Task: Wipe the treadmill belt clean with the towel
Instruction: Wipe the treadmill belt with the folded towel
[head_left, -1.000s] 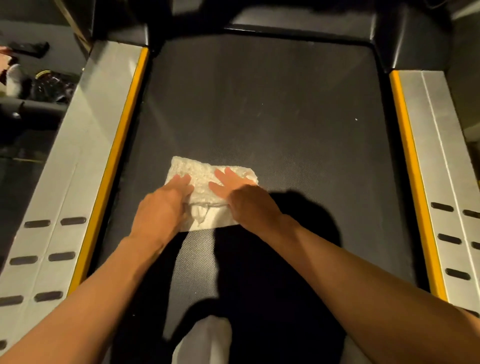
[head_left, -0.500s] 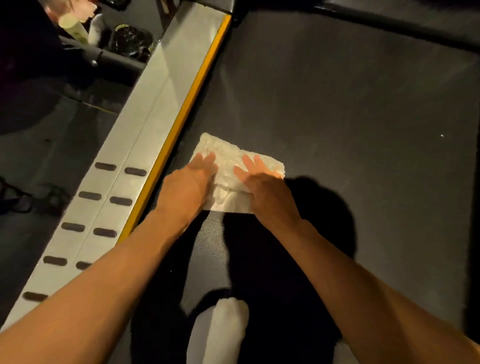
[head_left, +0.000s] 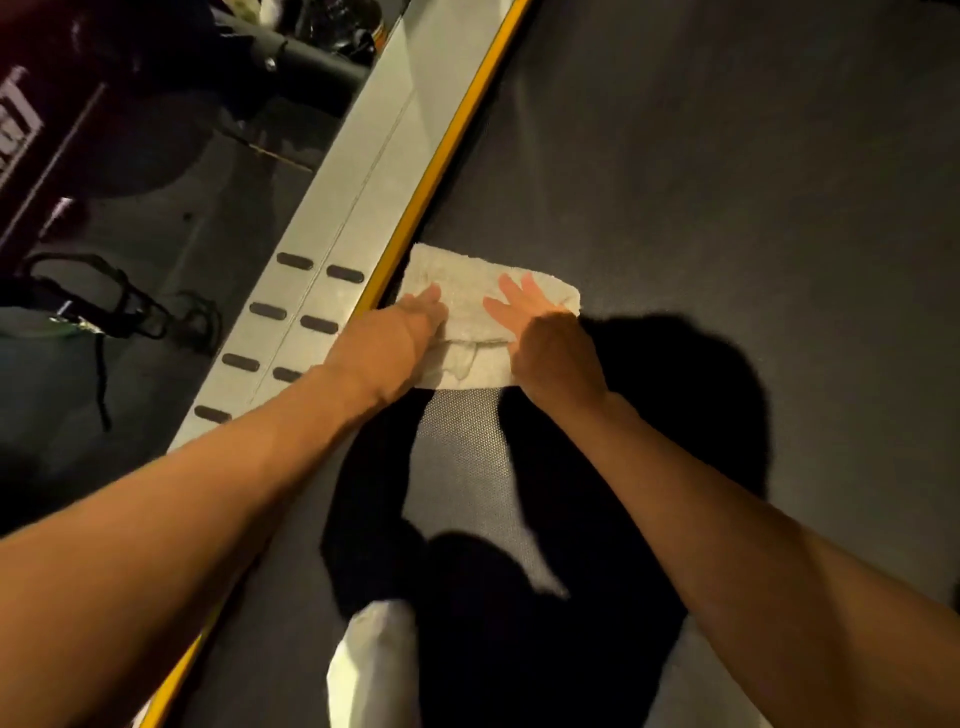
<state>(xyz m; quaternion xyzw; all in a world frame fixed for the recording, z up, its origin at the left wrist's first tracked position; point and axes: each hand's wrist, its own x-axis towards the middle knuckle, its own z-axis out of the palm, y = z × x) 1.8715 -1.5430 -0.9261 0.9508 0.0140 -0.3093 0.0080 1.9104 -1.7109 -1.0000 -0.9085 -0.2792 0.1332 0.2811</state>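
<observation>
Hands: left hand (head_left: 387, 335) and right hand (head_left: 550, 340) both lie flat, fingers straight, pressing down on the towel (head_left: 467, 275).
Towel: white, folded, lying on the belt (head_left: 701, 182), its left edge just beside the yellow strip (head_left: 452, 140).
Belt: dark, with arm shadows on it.
Yellow strip: runs between belt and grey side rail (head_left: 363, 182).
Near edge: white thing (head_left: 374, 670), maybe a sock, too blurry to tell.

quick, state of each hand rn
Left hand: open, pressing flat on the towel.
Right hand: open, fingers straight, pressing the same towel.
</observation>
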